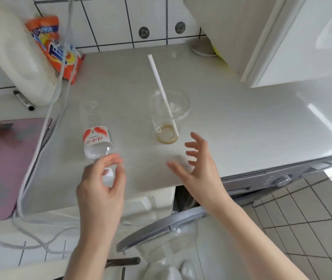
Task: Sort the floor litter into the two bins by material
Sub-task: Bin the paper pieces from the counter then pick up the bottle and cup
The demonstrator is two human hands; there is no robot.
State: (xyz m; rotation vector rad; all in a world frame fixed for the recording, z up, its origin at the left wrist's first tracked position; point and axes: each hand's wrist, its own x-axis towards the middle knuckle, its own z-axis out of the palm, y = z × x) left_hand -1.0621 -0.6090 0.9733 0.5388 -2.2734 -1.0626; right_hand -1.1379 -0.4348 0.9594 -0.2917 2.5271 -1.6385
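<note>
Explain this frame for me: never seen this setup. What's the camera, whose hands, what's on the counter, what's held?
No robot here: one wide-angle camera worn on a person's head, looking down at their bare hands. The left hand pinches the cap end of a clear plastic bottle lying on the pale countertop. The right hand hovers open, holding nothing. Beside them stands a clear cup with a white straw and brownish dregs. At the back left lies an orange packet. No bins are in view.

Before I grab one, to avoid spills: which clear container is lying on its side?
The bottle with the red-and-white label; the cup with the straw stands upright.
</note>
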